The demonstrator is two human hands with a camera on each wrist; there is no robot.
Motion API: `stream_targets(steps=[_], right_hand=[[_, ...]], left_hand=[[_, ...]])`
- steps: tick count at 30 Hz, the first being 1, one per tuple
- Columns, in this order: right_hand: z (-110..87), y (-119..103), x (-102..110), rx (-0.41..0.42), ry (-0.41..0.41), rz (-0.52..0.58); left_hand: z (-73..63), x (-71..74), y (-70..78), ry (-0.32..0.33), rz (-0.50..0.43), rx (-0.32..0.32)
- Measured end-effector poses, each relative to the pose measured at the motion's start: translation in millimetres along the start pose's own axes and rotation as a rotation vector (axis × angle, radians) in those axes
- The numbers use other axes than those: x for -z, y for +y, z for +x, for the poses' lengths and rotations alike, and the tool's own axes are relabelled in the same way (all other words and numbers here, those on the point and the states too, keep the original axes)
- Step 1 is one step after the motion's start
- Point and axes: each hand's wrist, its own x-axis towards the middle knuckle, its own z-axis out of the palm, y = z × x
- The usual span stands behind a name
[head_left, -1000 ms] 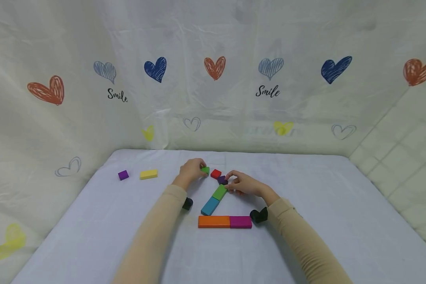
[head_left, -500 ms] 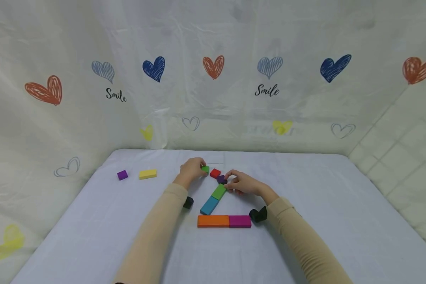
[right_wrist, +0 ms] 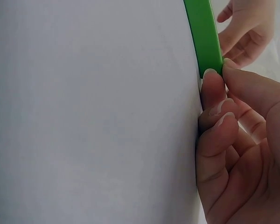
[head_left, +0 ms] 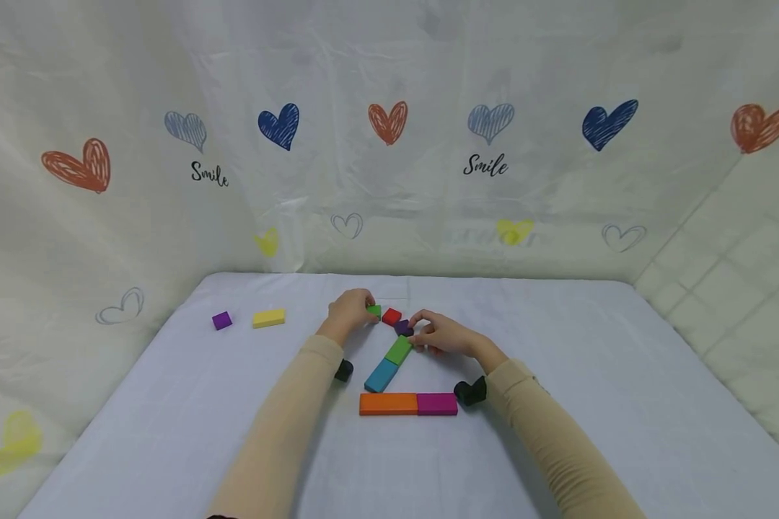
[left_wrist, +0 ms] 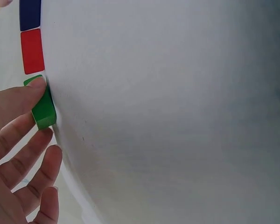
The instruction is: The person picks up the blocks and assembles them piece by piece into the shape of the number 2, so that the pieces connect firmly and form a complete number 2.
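My left hand (head_left: pixel 349 311) pinches a small green block (left_wrist: pixel 44 109) between thumb and fingers at the far end of a curved row. Beside that block lies a red block (head_left: pixel 392 316), then a dark purple block (head_left: pixel 403 328). My right hand (head_left: pixel 446 334) has thumb and fingertip at the end of a longer green block (right_wrist: pixel 205 42), its fingers curled. In the head view its index finger reaches the dark purple block. A blue block (head_left: pixel 381 375) continues the slanted line toward me. Below, an orange block (head_left: pixel 388 404) and a magenta block (head_left: pixel 437 404) lie end to end.
A purple block (head_left: pixel 222 321) and a yellow block (head_left: pixel 269 318) lie apart at the far left of the white-covered table (head_left: pixel 545 447). A sheet printed with hearts (head_left: pixel 389 122) hangs behind the table. Dark wrist cameras (head_left: pixel 470 391) hang under both forearms.
Both hands keep their places and grips. The whole scene has shifted slightly left in the head view; the blocks keep their arrangement.
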Motion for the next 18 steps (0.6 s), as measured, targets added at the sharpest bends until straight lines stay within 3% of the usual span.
stream_targets(steps=[18], right_hand=[[-0.5, -2.4, -1.0, 0.002, 0.003, -0.006]], left_hand=[[-0.8, 3.6, -7.3, -0.018, -0.052, 0.018]])
